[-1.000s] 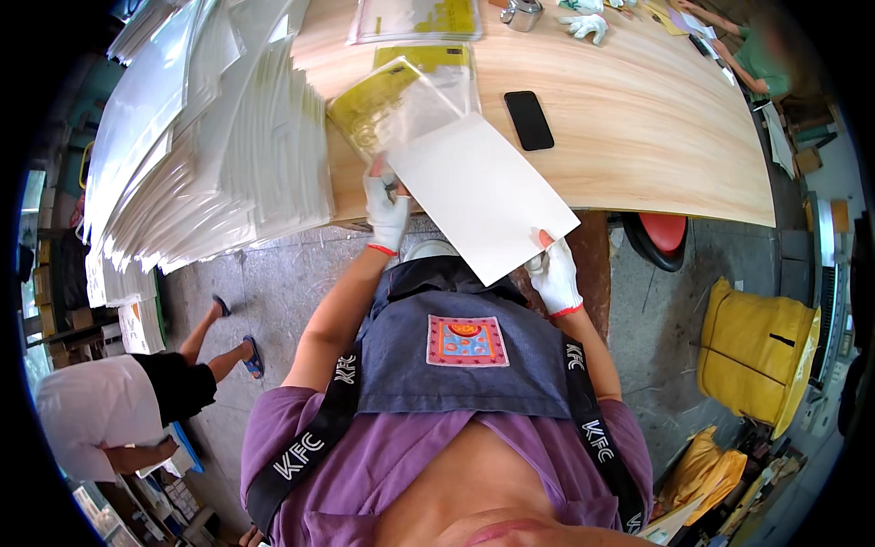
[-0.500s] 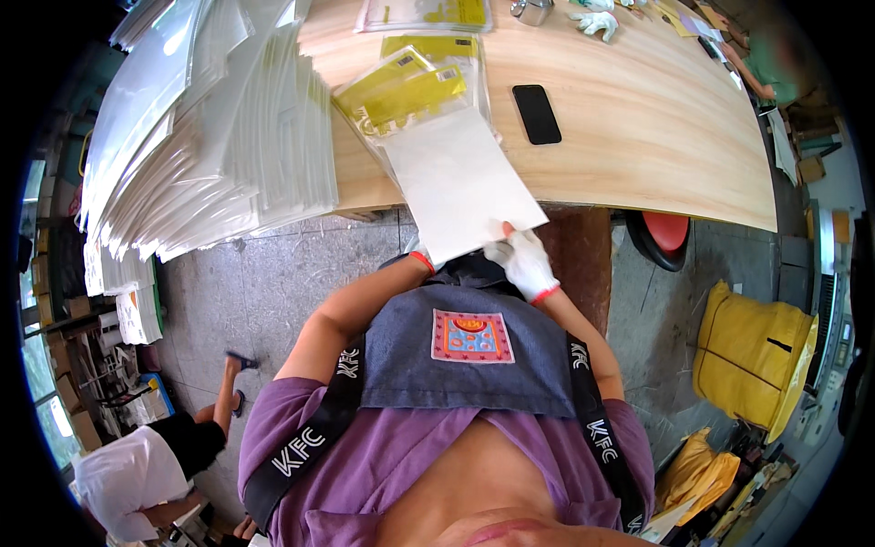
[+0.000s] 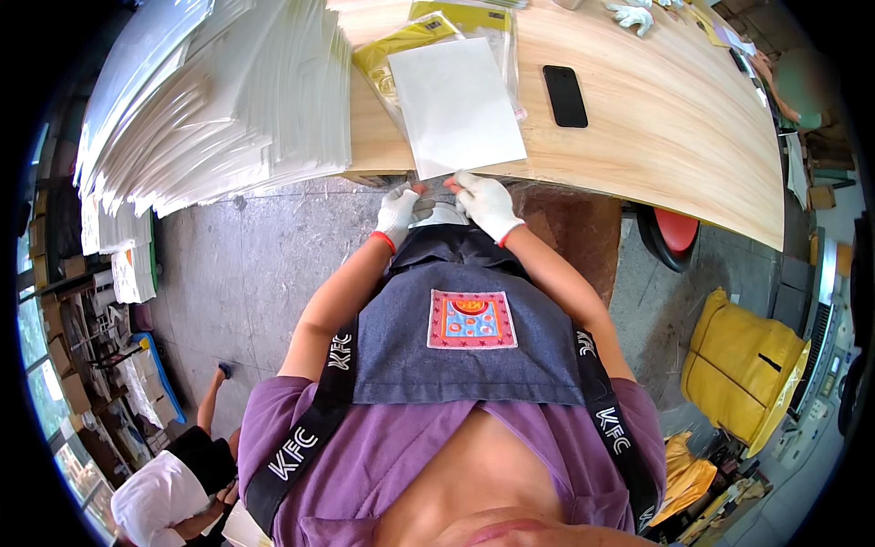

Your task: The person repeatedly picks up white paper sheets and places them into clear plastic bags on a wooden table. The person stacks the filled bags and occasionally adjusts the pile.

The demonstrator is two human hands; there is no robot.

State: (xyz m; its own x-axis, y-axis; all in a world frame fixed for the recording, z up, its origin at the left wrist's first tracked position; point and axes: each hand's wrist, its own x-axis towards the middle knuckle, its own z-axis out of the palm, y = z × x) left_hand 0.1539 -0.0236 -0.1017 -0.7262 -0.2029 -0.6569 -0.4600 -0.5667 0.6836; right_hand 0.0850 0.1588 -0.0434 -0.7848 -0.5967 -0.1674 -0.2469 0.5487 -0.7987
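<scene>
A white rectangular sheet [image 3: 458,109] lies on top of clear plastic bags with yellow-green printed ends [image 3: 406,46], its near edge close to the table's front edge. Just off that near edge, my left hand [image 3: 398,211], in a white glove with a red cuff, has its fingers curled inward. My right hand [image 3: 488,202], gloved alike, faces it from the other side, thumb and fingers bent together. Some fingertips show bare. A faint see-through film seems to lie between the hands, but I cannot make out what they pinch.
A tall fanned stack of clear plastic sleeves [image 3: 228,100] fills the table's left. Right of the sheet lies a black phone [image 3: 565,96]; beyond it is a white glove [image 3: 629,16]. A red-topped stool [image 3: 673,228] and a yellow bundle [image 3: 743,356] stand at right. Another person [image 3: 164,492] is at lower left.
The white sheet, earlier held at its near corner by my right hand, now lies farther forward on the bags. Both hands have come off it and drawn close together at its near edge.
</scene>
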